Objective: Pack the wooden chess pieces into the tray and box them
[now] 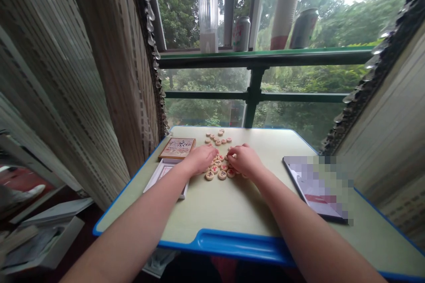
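Note:
Round wooden Chinese chess pieces (222,174), marked with red or black characters, lie gathered between my two hands on a pale table. My left hand (202,159) rests at the left side of the cluster, fingers stretched out over the nearest pieces. On the right side, my right hand (246,160) has its fingers loosely bent and apart, touching the edge of the group; its palm hides some pieces. More chess pieces (218,143) are scattered just beyond my hands. No piece is visibly lifted by either hand.
A lidded-style wooden box top (177,148) and an open white box (162,177) lie at the left. A dark-framed tablet-like panel (308,185), partly pixelated, lies at the right. Cans (241,34) and stacked cups stand on the window ledge (265,56). Curtains flank the blue-edged table (229,216).

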`<state>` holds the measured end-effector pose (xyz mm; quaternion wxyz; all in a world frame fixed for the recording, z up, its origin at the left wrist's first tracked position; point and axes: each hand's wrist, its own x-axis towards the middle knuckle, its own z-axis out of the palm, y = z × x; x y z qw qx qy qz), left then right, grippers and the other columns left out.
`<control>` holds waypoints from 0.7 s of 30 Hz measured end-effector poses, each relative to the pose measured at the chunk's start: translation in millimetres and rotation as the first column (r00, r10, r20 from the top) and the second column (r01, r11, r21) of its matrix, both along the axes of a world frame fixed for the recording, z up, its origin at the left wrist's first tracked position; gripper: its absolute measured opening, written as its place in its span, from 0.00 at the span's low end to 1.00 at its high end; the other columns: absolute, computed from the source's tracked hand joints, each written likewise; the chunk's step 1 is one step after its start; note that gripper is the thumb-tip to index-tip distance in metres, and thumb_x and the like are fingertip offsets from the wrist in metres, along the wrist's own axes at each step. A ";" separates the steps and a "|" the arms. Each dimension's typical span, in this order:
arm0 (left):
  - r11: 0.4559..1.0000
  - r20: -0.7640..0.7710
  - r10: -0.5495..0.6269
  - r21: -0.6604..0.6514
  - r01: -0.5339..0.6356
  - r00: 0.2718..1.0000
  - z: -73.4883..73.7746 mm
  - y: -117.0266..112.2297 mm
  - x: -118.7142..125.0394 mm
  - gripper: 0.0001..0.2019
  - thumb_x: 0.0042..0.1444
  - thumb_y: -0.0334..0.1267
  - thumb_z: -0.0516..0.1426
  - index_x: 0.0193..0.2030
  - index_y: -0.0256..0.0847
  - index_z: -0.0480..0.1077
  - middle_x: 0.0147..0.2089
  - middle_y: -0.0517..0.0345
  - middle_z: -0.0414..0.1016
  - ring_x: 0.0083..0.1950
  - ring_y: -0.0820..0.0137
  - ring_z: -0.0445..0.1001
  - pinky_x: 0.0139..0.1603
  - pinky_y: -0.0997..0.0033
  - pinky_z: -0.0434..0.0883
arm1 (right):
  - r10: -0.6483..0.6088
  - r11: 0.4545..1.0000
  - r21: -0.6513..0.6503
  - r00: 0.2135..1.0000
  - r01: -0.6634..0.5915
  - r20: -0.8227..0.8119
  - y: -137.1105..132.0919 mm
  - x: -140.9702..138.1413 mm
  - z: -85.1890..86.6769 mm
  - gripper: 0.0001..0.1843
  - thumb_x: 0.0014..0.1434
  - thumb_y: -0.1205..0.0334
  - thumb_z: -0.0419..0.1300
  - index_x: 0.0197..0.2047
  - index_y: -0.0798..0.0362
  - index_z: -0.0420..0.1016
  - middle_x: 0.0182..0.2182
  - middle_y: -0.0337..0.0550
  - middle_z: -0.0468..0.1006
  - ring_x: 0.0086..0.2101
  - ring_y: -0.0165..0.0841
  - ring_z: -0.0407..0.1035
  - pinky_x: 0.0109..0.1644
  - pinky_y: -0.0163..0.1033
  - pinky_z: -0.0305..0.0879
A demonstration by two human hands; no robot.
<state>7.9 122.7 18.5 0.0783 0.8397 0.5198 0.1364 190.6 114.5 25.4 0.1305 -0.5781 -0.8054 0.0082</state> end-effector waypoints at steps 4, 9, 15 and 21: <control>0.999 0.067 0.039 0.034 -0.042 0.997 1.7 -2.3 0.4 0.23 0.64 0.45 0.39 0.58 0.40 0.63 0.60 0.50 0.66 0.59 0.63 0.65 0.60 0.63 0.60 | 0.045 0.999 0.026 0.999 -0.044 -0.007 -2.4 -0.2 2.5 0.15 0.57 0.58 0.53 0.41 0.50 0.79 0.40 0.44 0.79 0.40 0.38 0.63 0.44 0.39 0.58; 1.000 0.043 0.004 0.023 -0.005 0.999 2.1 -2.4 1.1 0.23 0.63 0.49 0.40 0.48 0.44 0.71 0.54 0.55 0.71 0.56 0.61 0.64 0.59 0.60 0.60 | 0.103 0.994 0.028 0.994 -0.104 0.024 -4.4 -2.6 4.6 0.14 0.57 0.61 0.52 0.39 0.50 0.80 0.41 0.45 0.78 0.40 0.38 0.63 0.46 0.40 0.58; 0.999 -0.017 -0.016 0.029 0.016 1.000 -3.1 -0.5 3.7 0.22 0.64 0.46 0.39 0.51 0.44 0.70 0.56 0.56 0.71 0.58 0.61 0.62 0.59 0.57 0.56 | 0.106 0.994 0.010 0.994 -0.107 0.011 -3.0 -3.4 2.6 0.14 0.58 0.63 0.52 0.37 0.51 0.80 0.37 0.44 0.80 0.40 0.39 0.64 0.44 0.39 0.59; 0.987 0.019 0.106 0.116 -0.107 0.994 3.3 -0.3 2.9 0.19 0.64 0.42 0.40 0.51 0.41 0.67 0.59 0.50 0.68 0.59 0.61 0.64 0.59 0.55 0.57 | 0.161 0.986 0.051 0.987 -0.160 -0.021 -0.4 -0.6 -1.1 0.13 0.58 0.63 0.53 0.36 0.51 0.80 0.38 0.42 0.80 0.41 0.38 0.65 0.48 0.38 0.60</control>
